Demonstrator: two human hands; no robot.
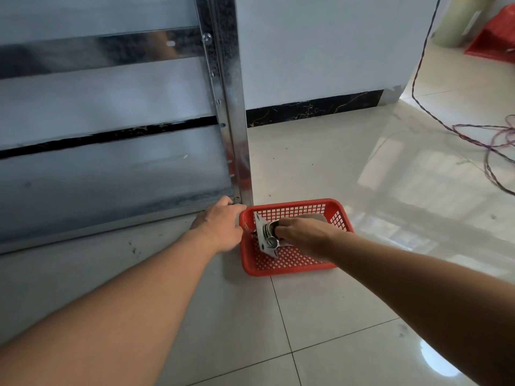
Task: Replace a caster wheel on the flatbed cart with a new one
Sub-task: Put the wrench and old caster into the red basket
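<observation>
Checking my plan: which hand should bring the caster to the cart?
Right: the right hand already grips the caster over the basket. The left hand rests by the cart.

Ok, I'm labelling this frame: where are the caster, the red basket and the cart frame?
caster point(267, 237): head view, on its metal mounting plate.
red basket point(289, 202): head view, on its far rim.
cart frame point(233, 112): head view, on the upright metal rail.

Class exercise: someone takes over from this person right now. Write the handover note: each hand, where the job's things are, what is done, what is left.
Right hand: grips the caster over the red basket.
Left hand: rests at the lower corner of the upended cart, by the basket's edge; its fingers are hidden.
Done: cart stands on edge against the wall.
Left: whether this caster is old or new cannot be told; no caster shows on the visible cart corner, so mounting remains.
</observation>
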